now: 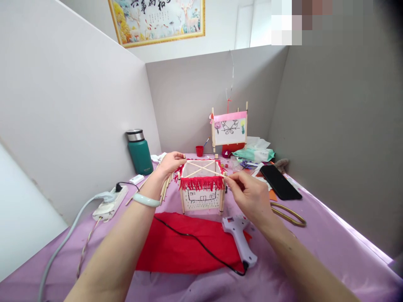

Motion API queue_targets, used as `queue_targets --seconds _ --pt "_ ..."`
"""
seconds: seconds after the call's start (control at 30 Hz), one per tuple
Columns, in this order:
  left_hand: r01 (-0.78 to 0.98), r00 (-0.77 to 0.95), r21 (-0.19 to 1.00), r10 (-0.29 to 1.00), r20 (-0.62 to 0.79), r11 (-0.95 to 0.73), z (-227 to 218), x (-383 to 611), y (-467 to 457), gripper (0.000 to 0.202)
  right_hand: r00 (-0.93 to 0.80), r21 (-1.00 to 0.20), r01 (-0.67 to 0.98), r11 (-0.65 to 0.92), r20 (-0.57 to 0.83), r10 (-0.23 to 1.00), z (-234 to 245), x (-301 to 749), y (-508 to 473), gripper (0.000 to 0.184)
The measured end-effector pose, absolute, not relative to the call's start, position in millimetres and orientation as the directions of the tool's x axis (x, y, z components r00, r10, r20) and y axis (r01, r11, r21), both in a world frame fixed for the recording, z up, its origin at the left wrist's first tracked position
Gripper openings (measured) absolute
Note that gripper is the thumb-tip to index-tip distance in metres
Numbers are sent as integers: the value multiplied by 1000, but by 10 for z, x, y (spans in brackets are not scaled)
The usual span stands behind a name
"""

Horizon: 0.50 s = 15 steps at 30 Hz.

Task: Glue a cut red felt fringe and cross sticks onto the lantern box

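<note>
paper lantern (201, 206): stick frame (181, 198), red fringe (201, 183), drawn house (200, 196) | left hand (171, 164), right hand (248, 193): grips pinching crossed sticks (204, 169)

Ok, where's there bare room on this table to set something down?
Bare lilac cloth shows right of the hot glue gun, below the brass-coloured hoop, and between the power strip and red fabric. The far end is crowded around the wipes packet and phone.
</note>
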<state>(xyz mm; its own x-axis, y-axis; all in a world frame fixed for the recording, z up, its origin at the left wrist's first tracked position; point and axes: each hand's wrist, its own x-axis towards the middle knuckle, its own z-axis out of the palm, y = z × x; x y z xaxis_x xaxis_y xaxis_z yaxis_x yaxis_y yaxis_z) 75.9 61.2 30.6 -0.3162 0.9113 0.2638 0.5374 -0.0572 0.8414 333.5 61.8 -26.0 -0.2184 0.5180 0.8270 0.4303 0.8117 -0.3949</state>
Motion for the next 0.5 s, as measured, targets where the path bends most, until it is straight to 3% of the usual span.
queue_targets --seconds 0.33,0.5 --pt "484 -285 872 927 242 -80 293 750 618 30 -206 -219 557 801 898 389 -268 3297 594 22" --pt "488 -279 868 927 252 -89 296 754 595 33 -229 -190 568 801 898 375 -276 3307 602 20"
